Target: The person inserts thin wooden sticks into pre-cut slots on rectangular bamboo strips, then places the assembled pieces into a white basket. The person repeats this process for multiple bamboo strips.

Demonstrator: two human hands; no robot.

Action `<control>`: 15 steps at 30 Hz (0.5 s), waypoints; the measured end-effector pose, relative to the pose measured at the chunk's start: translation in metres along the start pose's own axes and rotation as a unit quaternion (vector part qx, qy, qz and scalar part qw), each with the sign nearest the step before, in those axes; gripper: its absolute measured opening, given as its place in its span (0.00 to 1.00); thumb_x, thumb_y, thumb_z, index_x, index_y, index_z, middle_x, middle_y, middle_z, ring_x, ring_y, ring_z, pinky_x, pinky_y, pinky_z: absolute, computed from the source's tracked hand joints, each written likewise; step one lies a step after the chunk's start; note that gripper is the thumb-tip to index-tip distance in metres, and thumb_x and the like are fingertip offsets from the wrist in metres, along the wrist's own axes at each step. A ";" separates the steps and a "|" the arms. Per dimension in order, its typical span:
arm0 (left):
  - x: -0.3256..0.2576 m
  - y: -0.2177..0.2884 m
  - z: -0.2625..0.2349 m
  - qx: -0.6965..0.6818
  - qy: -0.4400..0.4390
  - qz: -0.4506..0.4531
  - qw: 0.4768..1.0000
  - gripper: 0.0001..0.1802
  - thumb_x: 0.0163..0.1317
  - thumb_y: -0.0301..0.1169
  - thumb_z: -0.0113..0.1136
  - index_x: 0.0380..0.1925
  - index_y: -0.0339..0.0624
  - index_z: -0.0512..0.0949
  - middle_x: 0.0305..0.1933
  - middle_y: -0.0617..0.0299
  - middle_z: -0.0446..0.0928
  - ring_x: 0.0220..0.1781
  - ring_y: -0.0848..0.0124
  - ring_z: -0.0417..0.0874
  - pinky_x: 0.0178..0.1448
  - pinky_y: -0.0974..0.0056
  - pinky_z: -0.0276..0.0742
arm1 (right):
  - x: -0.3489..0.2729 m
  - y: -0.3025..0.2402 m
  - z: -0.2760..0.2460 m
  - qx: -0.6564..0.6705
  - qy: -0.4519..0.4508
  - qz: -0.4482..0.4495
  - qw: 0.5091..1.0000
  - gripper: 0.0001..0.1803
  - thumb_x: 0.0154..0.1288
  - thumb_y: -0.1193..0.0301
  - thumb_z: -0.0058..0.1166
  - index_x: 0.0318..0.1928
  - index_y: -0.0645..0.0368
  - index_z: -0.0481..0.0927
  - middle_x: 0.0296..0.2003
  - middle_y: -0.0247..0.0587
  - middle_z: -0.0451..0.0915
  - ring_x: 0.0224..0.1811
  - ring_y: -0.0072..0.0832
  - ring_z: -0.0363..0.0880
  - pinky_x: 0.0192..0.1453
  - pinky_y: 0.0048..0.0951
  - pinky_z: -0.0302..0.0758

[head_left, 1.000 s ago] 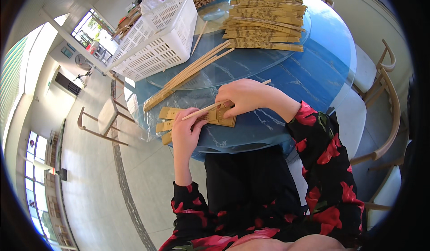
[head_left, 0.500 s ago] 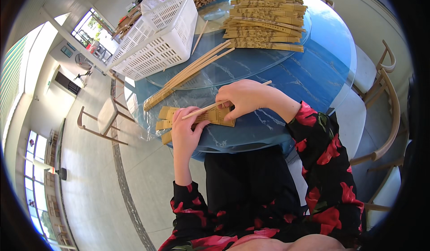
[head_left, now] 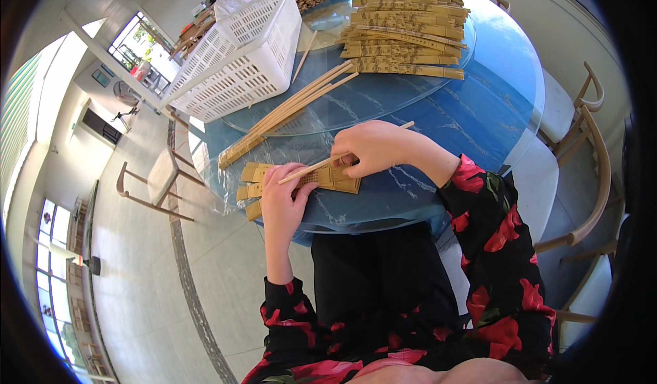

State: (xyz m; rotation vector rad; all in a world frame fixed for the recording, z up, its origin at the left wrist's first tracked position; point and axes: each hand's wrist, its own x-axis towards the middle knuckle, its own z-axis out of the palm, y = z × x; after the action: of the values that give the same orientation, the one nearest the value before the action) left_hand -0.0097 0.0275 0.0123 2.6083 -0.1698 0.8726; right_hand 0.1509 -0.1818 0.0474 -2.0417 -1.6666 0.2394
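My right hand [head_left: 369, 148] pinches a pale wooden chopstick [head_left: 315, 167], which slants over the small pile of printed yellow paper chopstick sleeves [head_left: 345, 180] at the near table edge. Its left end reaches the fingers of my left hand [head_left: 280, 196]. That hand is curled over the left part of the pile, thumb pointing right, gripping a sleeve; its fingertips are partly hidden. Just beyond lies a bundle of chopsticks [head_left: 308, 98], with yellow paper along its lower left end. At the far side sits a big stack of similar yellow sleeves [head_left: 410, 38].
A white slatted plastic basket [head_left: 239, 76] stands on the far left of the round blue glass-topped table [head_left: 493, 103]. A single chopstick [head_left: 304, 57] lies beside it. Clear plastic wrap [head_left: 224, 196] hangs at the left rim. Wooden chairs [head_left: 164, 178] surround the table; a person [head_left: 239, 1] is beyond.
My right hand and the chopstick have shifted very slightly. The left hand stays over the sleeves.
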 end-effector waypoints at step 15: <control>0.001 0.000 -0.001 0.009 -0.004 0.007 1.000 0.15 0.57 0.34 0.73 0.43 0.41 0.86 0.47 0.63 0.84 0.51 0.57 0.78 0.58 0.56 0.75 | 0.001 0.000 -0.001 0.008 -0.014 0.019 1.000 0.17 0.58 0.59 0.65 0.41 0.56 0.84 0.34 0.36 0.79 0.38 0.38 0.81 0.42 0.37 0.77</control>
State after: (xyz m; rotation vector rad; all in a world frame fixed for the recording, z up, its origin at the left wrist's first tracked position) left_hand -0.0099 0.0281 0.0137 2.6309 -0.1824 0.8732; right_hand 0.1514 -0.1808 0.0487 -2.0687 -1.6374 0.2953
